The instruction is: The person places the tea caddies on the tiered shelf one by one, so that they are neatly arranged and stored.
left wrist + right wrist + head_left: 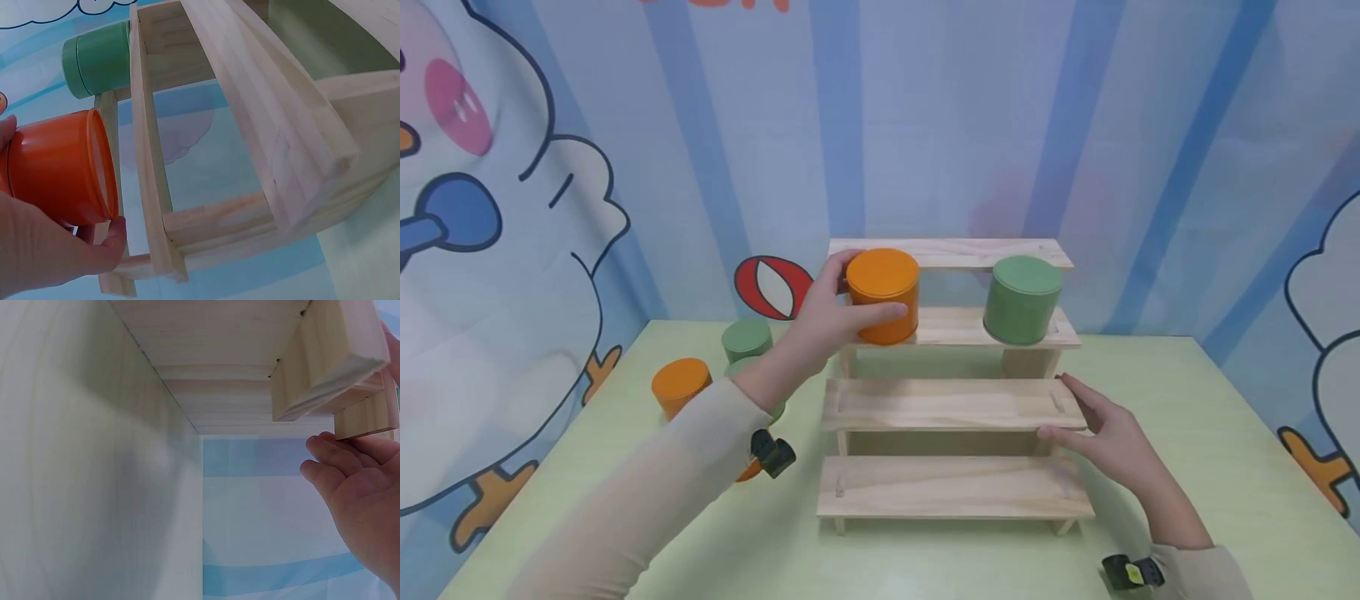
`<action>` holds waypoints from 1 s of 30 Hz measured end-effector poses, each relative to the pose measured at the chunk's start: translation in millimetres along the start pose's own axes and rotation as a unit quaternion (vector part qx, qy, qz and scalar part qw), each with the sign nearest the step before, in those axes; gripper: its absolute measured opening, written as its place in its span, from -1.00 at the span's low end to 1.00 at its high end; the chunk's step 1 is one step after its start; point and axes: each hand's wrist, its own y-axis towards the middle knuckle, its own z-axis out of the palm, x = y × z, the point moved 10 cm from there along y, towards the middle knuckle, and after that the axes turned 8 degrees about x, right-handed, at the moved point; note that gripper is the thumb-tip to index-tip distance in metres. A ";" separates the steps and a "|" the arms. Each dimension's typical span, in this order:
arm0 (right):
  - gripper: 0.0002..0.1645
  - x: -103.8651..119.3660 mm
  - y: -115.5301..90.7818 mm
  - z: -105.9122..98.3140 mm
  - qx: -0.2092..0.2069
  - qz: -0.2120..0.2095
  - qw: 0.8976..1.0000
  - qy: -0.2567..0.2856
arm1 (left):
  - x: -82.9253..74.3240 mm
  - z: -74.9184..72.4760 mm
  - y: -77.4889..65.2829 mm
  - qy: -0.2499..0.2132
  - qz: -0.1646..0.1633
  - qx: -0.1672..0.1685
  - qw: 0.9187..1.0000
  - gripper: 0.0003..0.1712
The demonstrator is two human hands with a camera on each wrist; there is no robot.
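Observation:
My left hand (835, 321) grips an orange round tin (883, 300) from its left side, thumb across the front. In the left wrist view the orange tin (59, 169) is just off the shelf, a small gap under its base. A green tin (1022, 300) stands on the right of that same tier, second from the top of a stepped wooden rack (955, 404). With thumb at the front edge and fingers behind, my right hand (1112, 437) holds the right end of the tier below. Up close, the right hand (362, 481) is beside the rack's wooden end.
Left of the rack, a green tin (747, 340) and an orange tin (681, 385) stand on the pale table (587, 508). More tins are partly hidden behind my left forearm. A striped cartoon backdrop (925, 125) hangs right behind the rack.

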 end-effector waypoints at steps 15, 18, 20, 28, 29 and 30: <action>0.13 -1.0 0.0 1.2 0.000 -0.002 1.000 -0.002 | 14.8 20.6 21.0 -0.004 -0.009 -0.006 1.000 -0.10; 0.13 -1.0 0.2 0.9 -0.001 -0.003 1.000 -0.004 | 16.1 23.3 21.2 -0.005 -0.017 -0.004 1.000 -0.10; 0.13 -1.4 0.4 0.7 -0.002 -0.004 1.000 -0.004 | 16.9 24.6 21.7 -0.005 -0.022 -0.002 1.000 -0.09; 0.13 -3.2 -0.1 -0.5 -0.003 -0.003 1.000 -0.001 | 19.3 26.8 26.0 -0.007 -0.031 0.001 0.999 -0.08; 0.13 -3.2 -0.2 -0.7 -0.003 -0.003 1.000 -0.001 | 19.6 27.0 26.7 -0.008 -0.031 0.001 0.999 -0.07; 0.13 -3.2 -0.4 -0.8 -0.003 -0.003 1.000 0.000 | 19.8 27.3 27.3 -0.009 -0.032 0.002 0.999 -0.07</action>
